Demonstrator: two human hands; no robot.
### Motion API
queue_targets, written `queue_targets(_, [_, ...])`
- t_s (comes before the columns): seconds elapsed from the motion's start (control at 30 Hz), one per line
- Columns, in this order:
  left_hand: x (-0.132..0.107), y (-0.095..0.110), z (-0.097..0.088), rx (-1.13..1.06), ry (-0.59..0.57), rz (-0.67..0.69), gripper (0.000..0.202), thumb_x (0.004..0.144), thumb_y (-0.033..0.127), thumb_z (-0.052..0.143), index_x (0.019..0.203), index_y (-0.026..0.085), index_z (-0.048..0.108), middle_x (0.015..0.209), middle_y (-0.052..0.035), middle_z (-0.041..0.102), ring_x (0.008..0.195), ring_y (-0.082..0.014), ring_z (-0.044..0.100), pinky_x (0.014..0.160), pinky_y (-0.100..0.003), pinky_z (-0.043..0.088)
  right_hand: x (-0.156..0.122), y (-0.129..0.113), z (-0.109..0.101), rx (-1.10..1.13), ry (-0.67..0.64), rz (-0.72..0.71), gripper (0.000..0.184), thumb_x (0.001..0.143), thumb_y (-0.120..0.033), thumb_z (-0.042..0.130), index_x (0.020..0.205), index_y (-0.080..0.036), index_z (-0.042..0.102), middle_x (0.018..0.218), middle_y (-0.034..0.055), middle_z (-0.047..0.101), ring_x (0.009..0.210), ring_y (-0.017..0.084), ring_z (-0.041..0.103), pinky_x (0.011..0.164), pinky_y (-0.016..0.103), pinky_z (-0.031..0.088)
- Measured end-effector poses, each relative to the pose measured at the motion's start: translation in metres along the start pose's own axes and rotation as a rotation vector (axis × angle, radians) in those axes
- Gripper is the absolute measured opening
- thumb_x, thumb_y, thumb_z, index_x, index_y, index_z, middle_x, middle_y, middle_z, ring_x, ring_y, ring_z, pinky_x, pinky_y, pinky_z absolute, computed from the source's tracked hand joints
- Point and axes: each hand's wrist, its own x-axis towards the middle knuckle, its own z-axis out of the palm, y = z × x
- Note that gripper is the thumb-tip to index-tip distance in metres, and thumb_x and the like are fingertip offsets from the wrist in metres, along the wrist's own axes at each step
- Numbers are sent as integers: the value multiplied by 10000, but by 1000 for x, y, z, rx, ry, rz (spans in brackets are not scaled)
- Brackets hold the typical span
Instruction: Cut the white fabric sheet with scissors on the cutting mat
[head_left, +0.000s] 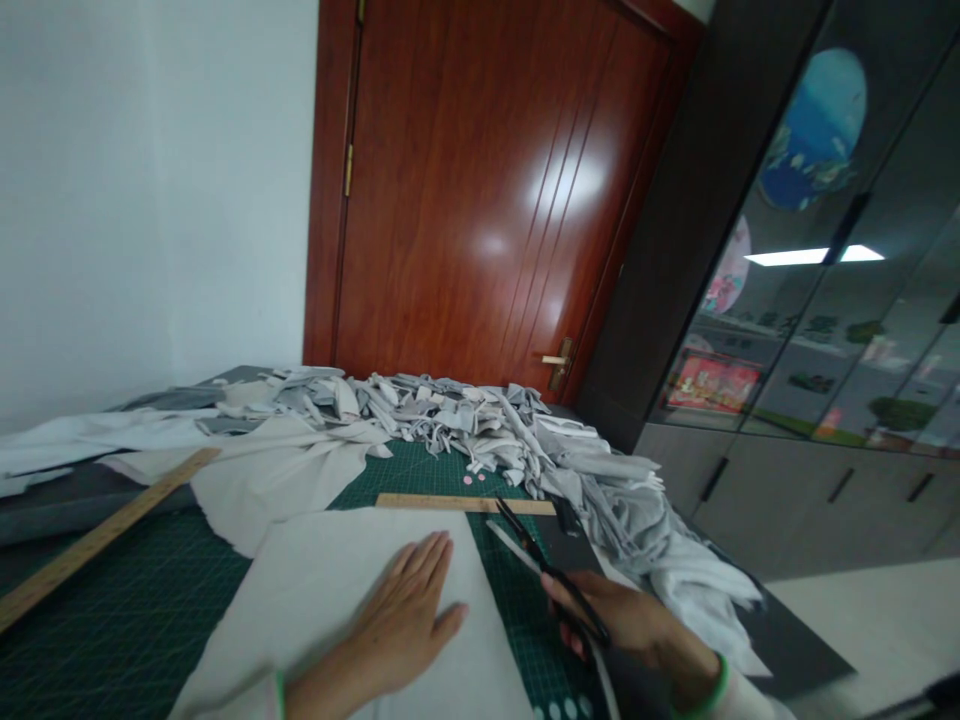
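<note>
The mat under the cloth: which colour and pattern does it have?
The mat is dark green with a grid of lighter lines, best seen in the head view.

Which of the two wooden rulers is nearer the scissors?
The ruler beyond the white cloth, by the tips of the scissors; the other ruler lies off to the left.

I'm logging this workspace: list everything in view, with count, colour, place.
Flat cloth: one, white, front centre
Scissors: one, mostly black, right hand
Wooden rulers: two, tan, left and centre
Cutting mat: count unclear, green, under cloth
Cloth scraps: many, white-grey, back and right
Discs: two, pink, beyond centre ruler
Round spots: several, whitish, bottom
Table: one, dark, underneath
Door: one, reddish-brown, back
Cabinet: one, dark, right
Wall: one, pale, left
Sleeves: two, pale, green-edged, bottom
Left hand: one, flat on cloth
Right hand: one, on scissors
</note>
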Motion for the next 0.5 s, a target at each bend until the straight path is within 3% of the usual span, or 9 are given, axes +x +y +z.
queue_targets(0.2, [0, 4, -10, 11, -77, -30, 751, 965, 606, 258, 1471, 56, 328, 1544, -171, 258, 1434, -296, 255, 1171, -466, 243, -10, -8, -26, -102, 58, -62, 600, 602, -784, 648, 663, -197, 536, 529, -39, 530, 492, 99, 458, 489, 243, 286])
queue_targets(0.37, [1, -3, 2, 47, 24, 13, 702, 963, 603, 295, 1457, 113, 382, 1521, -155, 333, 1406, -285, 332, 1148, -460, 291, -12, -26, -48, -149, 181, -129, 520, 647, -679, 674, 776, -190, 554, 542, -62, 504, 509, 100, 450, 496, 245, 282])
queue_targets(0.5, [1, -11, 17, 61, 118, 47, 687, 959, 597, 327, 1450, 123, 398, 1502, -153, 385, 1381, -290, 385, 1131, -458, 317, -4, -43, -61, -331, 147, -216, 465, 658, -614, 679, 799, -192, 545, 584, -58, 507, 548, 121, 476, 533, 263, 344])
